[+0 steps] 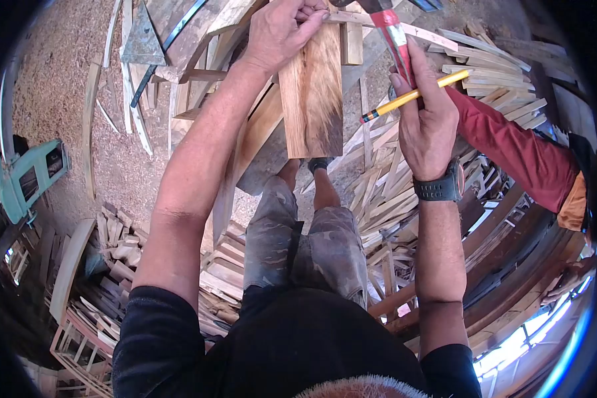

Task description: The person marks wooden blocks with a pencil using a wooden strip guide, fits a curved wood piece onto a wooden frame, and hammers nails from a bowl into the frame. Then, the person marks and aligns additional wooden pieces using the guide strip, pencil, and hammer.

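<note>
My right hand (429, 123) is closed round the red handle of a hammer (393, 40), whose dark head shows at the top edge. A yellow pencil (418, 94) lies across the fingers of the same hand. At the top centre my left hand (282, 30) rests over a wide wooden board (314, 99), its fingers pinched together near the board's far end. Whatever those fingertips hold is too small to make out. A thin strip of wood (404, 28) runs from near the fingertips to the right, passing behind the hammer.
Several wood offcuts (385, 189) are piled at the right and below. A metal triangle (142, 43) and a dark bar (172, 40) lie at the upper left. A green tool (30, 176) stands far left. Another person's red sleeve (517, 142) is close to my right hand.
</note>
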Demonstrator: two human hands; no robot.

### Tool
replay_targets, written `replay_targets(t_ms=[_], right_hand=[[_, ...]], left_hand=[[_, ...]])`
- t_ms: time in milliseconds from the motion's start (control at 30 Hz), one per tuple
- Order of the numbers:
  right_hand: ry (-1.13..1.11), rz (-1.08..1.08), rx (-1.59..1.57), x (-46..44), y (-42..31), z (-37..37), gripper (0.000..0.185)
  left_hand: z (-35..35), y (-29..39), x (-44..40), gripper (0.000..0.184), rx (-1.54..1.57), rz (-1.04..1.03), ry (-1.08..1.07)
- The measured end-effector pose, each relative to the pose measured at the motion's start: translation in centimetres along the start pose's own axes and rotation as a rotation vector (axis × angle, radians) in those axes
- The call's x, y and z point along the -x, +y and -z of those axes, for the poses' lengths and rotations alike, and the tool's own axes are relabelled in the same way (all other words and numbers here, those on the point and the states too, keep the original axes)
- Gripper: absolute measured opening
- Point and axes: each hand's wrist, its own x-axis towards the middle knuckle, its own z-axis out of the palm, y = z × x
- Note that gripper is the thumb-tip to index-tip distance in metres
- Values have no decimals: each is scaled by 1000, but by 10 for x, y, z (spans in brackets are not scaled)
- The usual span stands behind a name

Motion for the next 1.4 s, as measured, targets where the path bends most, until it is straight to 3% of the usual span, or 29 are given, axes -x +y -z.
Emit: replay_targets(t_ms=[167, 367, 567, 667, 1400], right_hand=[[-120, -44, 122, -7, 2, -1, 54], [7, 5, 36, -10, -12, 0, 52], [-122, -32, 157, -12, -3, -1, 53], [-43, 8, 106, -10, -8, -1, 52], [-108, -10, 133, -11, -5, -1, 52]], left_hand=[[2, 0, 1, 70, -54, -29, 14], [2, -1, 2, 70, -35, -70, 19], [2, -3, 0, 70, -95, -83, 16], [2, -4, 1, 71, -28, -70, 14], [3, -2, 0, 69, -54, -65, -6]])
